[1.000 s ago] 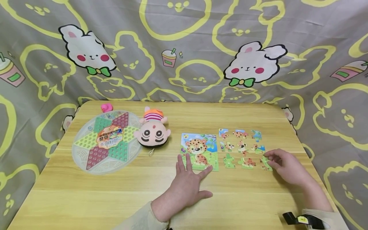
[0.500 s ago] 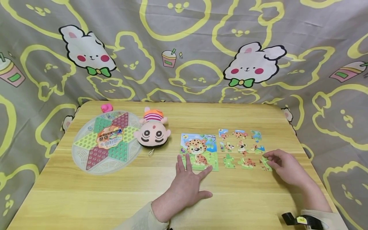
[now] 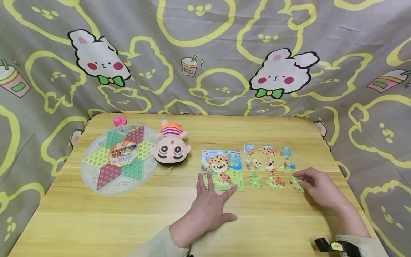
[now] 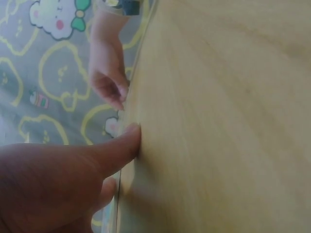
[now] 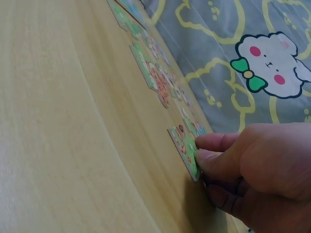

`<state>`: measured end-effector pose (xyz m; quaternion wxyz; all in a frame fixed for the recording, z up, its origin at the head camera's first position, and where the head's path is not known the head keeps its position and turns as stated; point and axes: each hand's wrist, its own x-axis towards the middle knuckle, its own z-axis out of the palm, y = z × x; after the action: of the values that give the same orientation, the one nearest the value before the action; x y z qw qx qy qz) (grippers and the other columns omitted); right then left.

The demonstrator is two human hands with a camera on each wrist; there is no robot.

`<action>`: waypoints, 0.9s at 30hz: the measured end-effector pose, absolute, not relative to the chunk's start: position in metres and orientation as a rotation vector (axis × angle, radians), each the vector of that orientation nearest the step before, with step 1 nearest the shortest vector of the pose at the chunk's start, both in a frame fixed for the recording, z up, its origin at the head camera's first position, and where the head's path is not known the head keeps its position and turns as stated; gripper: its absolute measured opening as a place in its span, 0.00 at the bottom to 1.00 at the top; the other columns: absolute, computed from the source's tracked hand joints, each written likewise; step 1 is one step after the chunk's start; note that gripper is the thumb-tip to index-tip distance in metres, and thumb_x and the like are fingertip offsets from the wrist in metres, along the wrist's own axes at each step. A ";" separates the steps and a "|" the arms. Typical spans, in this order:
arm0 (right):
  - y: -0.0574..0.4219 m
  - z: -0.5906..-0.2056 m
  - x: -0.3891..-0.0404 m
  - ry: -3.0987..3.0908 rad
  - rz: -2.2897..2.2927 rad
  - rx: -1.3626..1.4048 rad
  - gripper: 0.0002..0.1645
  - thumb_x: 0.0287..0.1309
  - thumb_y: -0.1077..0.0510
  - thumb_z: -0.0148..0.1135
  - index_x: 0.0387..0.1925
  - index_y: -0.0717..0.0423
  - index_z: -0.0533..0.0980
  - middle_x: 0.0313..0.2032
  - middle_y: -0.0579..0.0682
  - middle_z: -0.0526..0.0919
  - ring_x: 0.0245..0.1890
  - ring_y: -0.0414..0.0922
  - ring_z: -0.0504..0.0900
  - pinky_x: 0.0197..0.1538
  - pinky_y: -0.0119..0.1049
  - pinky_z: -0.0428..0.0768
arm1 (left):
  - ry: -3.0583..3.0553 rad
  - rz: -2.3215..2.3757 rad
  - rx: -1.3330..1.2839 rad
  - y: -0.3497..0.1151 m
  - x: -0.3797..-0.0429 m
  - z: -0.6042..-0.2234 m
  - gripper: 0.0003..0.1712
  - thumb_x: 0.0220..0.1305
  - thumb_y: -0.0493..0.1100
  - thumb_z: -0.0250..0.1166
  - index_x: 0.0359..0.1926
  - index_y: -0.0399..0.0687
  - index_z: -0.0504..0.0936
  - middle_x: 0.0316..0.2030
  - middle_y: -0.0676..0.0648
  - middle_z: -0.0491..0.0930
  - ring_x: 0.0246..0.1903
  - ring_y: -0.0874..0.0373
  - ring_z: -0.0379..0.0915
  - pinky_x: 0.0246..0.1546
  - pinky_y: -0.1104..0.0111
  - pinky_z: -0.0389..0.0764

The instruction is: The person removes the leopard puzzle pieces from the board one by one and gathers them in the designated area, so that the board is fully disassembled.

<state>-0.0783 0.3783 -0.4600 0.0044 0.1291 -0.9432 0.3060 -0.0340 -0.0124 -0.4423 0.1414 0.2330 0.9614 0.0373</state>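
My left hand (image 3: 208,208) lies with fingers spread, its fingertips on the lower edge of a square puzzle board (image 3: 237,166) that pictures a spotted cub. In the left wrist view its thumb (image 4: 121,148) stretches over the wood. To the right of the board, loose jigsaw pieces are laid out in rows, slightly apart. At the near right corner of these, my right hand (image 3: 322,187) pinches the right edge of a green puzzle piece (image 3: 296,183) between thumb and curled fingers. The right wrist view shows this puzzle piece (image 5: 183,148) low against the table, fingertips on its edge.
Left of the board lies a plush doll (image 3: 170,148), head toward me. Beside it is a round Chinese checkers board (image 3: 91,175) with a label, and a pink rubber duck (image 3: 120,121) sits behind. A patterned curtain (image 3: 221,39) hangs along the table's (image 3: 128,225) back and sides.
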 end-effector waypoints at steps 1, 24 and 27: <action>0.378 -0.460 -0.078 -2.952 0.962 0.405 0.15 0.62 0.75 0.69 0.48 0.63 0.84 0.36 0.46 0.82 0.33 0.36 0.78 0.35 0.28 0.79 | 2.774 0.110 0.671 -0.012 -0.034 -0.442 0.53 0.60 0.84 0.57 0.83 0.82 0.55 0.73 0.16 0.55 0.72 0.13 0.43 0.71 0.33 0.61; 0.367 -0.448 -0.077 -2.842 1.026 0.436 0.12 0.67 0.68 0.69 0.51 0.62 0.82 0.39 0.48 0.83 0.37 0.37 0.79 0.38 0.24 0.78 | 2.796 0.355 0.648 -0.018 -0.036 -0.441 0.57 0.60 0.82 0.60 0.85 0.73 0.53 0.79 0.21 0.37 0.74 0.13 0.29 0.72 0.26 0.45; 0.360 -0.445 -0.078 -2.788 1.022 0.476 0.12 0.66 0.70 0.70 0.50 0.61 0.82 0.40 0.47 0.83 0.37 0.37 0.79 0.39 0.22 0.78 | 2.860 0.377 0.715 -0.023 -0.044 -0.436 0.57 0.63 0.82 0.59 0.85 0.68 0.53 0.81 0.26 0.39 0.76 0.18 0.32 0.72 0.28 0.46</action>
<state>-0.0781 0.3604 -0.4448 0.0670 0.1580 -0.9250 0.3390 -0.0440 -0.0229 -0.4356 0.0849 0.2396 0.9588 0.1265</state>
